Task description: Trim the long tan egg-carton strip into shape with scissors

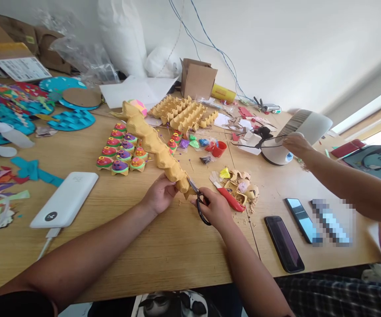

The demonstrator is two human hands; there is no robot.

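Note:
My left hand (160,193) grips the near end of a long strip of tan egg-carton cardboard (150,141) that slants up and away across the wooden table (164,246). My right hand (215,210) holds black-handled scissors (198,200) whose blades meet the strip's near end. Small cardboard crumbs lie on the table beneath the cut.
Painted egg-cup pieces (121,154) sit left of the strip, an egg tray (185,113) behind. A white power bank (65,199) lies left. Cardboard scraps and a red-handled knife (231,199) are right. Two phones (292,231) lie near the edge. Another person's hand (296,143) touches a white fan (296,134).

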